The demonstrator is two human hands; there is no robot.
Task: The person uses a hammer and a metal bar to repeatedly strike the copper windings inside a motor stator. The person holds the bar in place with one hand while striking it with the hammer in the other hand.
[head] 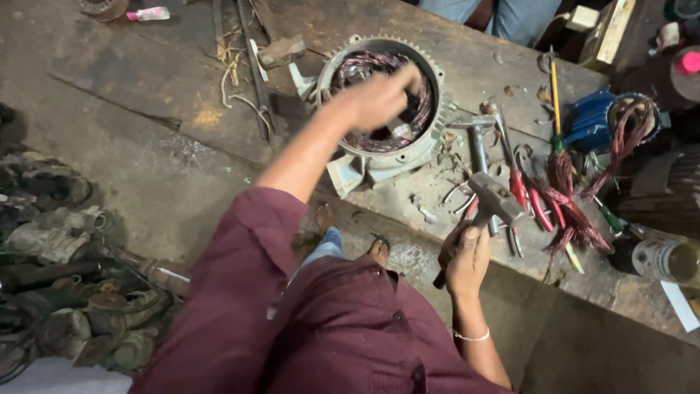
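worn wooden workbench (131,66) – dusty concrete floor (598,350) – scrap metal pile (65,277) at side

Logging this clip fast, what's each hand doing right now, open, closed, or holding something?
Left hand: blurred, reaching into the motor stator; grip cannot be told.
Right hand: closed on the hammer handle.

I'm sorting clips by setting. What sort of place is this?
Probably a motor repair workshop: a stripped motor stator with copper windings on a grimy workbench, pulled copper wire beside red-handled pliers, and a hammer in hand.
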